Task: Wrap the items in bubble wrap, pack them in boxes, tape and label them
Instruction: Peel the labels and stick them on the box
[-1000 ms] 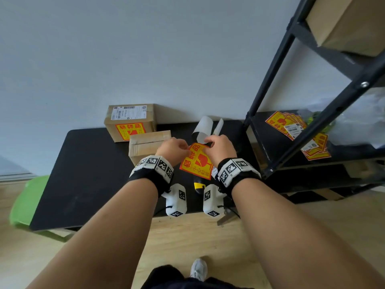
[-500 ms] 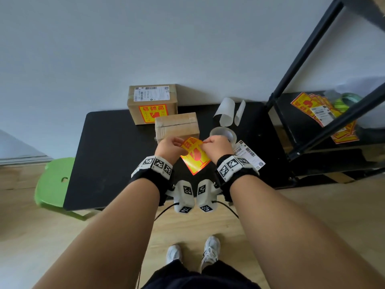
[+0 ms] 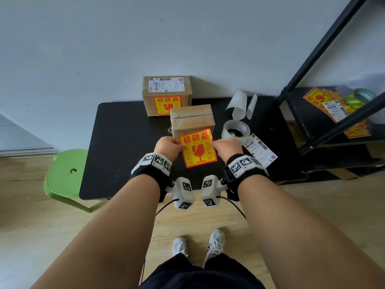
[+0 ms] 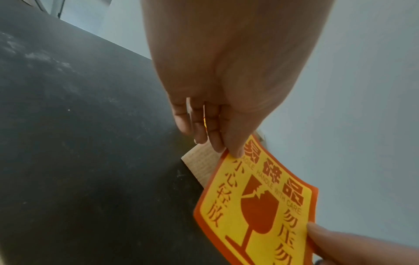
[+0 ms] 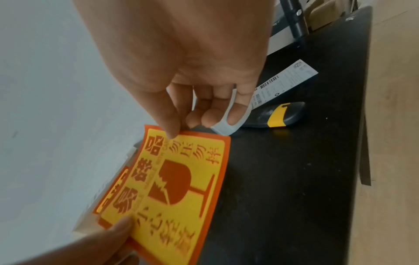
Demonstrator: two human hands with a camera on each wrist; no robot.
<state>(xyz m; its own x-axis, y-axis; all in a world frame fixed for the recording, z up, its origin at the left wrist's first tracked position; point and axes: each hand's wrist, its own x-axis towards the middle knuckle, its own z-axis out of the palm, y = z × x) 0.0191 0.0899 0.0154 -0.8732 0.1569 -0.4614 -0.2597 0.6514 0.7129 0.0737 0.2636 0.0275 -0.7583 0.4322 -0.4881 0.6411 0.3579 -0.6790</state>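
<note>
A yellow-and-red fragile sticker (image 3: 196, 150) hangs between my two hands just in front of a plain taped cardboard box (image 3: 191, 119) on the black table (image 3: 125, 142). My left hand (image 3: 180, 145) pinches its upper left edge, thumb on the printed face (image 4: 256, 206). My right hand (image 3: 213, 145) pinches the upper right edge; in the right wrist view the sticker (image 5: 176, 179) faces the camera. The sticker's top edge overlaps the box's front face; whether it touches is unclear. A second box (image 3: 166, 94) with a shipping label and fragile sticker stands behind, against the wall.
A clear tape roll (image 3: 235, 130), a loose shipping label (image 3: 259, 150) and curled backing papers (image 3: 237, 105) lie to the right on the table. A box cutter (image 5: 278, 114) lies near my right hand. A black shelf (image 3: 312, 130) holds more stickers (image 3: 325, 101). A green stool (image 3: 66, 174) stands left.
The sticker has gone from tilted and bunched between my hands to spread flat, face up, against the near box's front. The view has tilted down and the hands moved slightly apart.
</note>
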